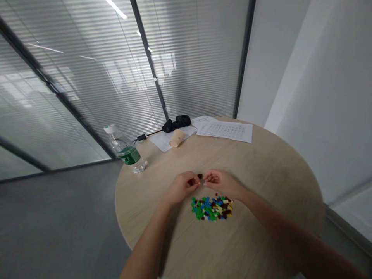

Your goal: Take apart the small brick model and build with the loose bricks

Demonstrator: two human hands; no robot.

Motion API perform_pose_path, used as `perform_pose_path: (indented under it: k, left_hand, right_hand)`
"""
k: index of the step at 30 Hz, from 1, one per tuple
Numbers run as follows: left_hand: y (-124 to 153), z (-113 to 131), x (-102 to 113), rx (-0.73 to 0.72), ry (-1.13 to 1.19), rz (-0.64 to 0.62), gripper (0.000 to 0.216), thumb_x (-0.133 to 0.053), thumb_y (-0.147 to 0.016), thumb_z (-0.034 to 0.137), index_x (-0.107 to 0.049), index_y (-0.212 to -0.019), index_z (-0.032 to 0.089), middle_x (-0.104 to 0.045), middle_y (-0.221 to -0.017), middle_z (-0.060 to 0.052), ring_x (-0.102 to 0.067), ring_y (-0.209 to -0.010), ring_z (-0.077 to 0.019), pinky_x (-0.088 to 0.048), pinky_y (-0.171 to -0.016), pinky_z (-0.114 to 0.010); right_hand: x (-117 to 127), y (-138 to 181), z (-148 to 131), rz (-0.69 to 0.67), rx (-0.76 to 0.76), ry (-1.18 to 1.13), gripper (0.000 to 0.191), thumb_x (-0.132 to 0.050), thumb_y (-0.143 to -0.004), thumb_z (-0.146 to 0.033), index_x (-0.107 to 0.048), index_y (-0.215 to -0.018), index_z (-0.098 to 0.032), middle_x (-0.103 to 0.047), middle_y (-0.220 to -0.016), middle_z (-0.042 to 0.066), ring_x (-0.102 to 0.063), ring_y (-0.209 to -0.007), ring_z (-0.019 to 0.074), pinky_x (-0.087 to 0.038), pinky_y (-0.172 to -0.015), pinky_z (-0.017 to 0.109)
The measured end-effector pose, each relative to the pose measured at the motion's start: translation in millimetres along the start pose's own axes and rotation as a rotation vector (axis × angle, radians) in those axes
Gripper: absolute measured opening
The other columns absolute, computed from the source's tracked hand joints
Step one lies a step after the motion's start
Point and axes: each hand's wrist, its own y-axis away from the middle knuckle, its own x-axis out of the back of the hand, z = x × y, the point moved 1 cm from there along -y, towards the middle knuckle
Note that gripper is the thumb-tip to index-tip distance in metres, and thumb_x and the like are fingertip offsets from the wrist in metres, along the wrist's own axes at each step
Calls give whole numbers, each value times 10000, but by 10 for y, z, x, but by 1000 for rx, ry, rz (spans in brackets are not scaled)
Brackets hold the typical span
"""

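Building bricks [211,209] lie heaped on the table [267,166]; from them, the left hand [180,187] is at ten o'clock, the right hand [223,183] at one, fingers narrowly curled, whether holding anything I cannot tell. Beyond, at ten, a bottle [119,142] wears a green label [130,155], unreadable, contents unclear; at eleven a cup [177,138] lies tipped; at twelve, printed sheets [228,131], illegible.

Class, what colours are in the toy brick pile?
The toy brick pile mixes green, blue, yellow, cream and dark brown, as the head view shows.
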Motion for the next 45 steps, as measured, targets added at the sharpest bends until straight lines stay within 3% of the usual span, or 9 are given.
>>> perform_pose_path:
  k: [3, 7, 19, 24, 28, 35, 41, 45]
  left_hand:
    - [9, -51, 62, 20, -180, -40, 70, -577, -770, 149, -645, -782, 164, -623, -763, -13, -552, -717, -130, -421, -668, -236]
    - [10, -79, 83, -4, -295, -85, 88, -574, -782, 160, -656, -775, 188, -634, -789, -16, -564, -789, -150, -422, -716, -255]
    - [44, -31, 145, 30, -371, -94, 117, -561, -790, 205, -678, -787, 199, -635, -818, -20, -570, -785, -155, -420, -710, -256]
    - [40, -29, 137, 22, -282, -19, 128, -549, -797, 194, -676, -816, 196, -647, -827, -22, -571, -782, -150, -417, -712, -257]
    - [22, 15, 80, 34, -118, 58, 137, -560, -817, 261, -662, -819, 170, -645, -788, -24, -548, -701, -130, -408, -646, -239]
    - [-16, 122, -36, -13, 95, 38, 111, -622, -768, 254, -657, -810, 157, -644, -737, -4, -509, -634, -100, -386, -586, -200]
    - [-26, 107, -38, 14, 143, 116, 121, -613, -758, 232, -674, -816, 145, -666, -733, -18, -521, -619, -99, -394, -577, -199]
    - [-23, 32, 18, 22, 100, 139, 163, -580, -766, 203, -677, -884, 145, -677, -739, -24, -561, -637, -108, -427, -594, -202]
  right_hand:
    - [17, 65, -70, -70, 154, 328, 48, -623, -723, -165, -653, -759, -178, -655, -778, 24, -581, -707, 132, -438, -657, 242]
    - [13, 101, -109, -194, 297, 493, 88, -637, -712, -153, -704, -759, -186, -671, -794, 32, -585, -793, 157, -432, -730, 257]
    - [62, 81, -71, -288, 265, 529, 105, -650, -737, -160, -722, -811, -180, -669, -817, 36, -574, -762, 142, -416, -695, 240]
    - [55, 84, -78, -298, 249, 552, 122, -638, -727, -116, -709, -802, -180, -664, -822, 28, -569, -767, 137, -413, -709, 237]
    - [74, 76, -84, -203, 223, 540, 88, -605, -783, -153, -682, -825, -165, -657, -812, 41, -566, -756, 140, -410, -687, 241]
    - [81, 34, -57, -23, 177, 313, 117, -569, -807, -202, -667, -866, -183, -673, -841, 30, -595, -710, 130, -432, -638, 230]
    - [8, 13, -44, 83, 90, 184, 132, -573, -792, -236, -677, -859, -188, -696, -835, 33, -624, -719, 142, -462, -655, 243]
    - [57, 15, -71, 75, 78, 177, 182, -570, -797, -255, -669, -933, -184, -700, -882, 45, -625, -753, 141, -470, -670, 238]
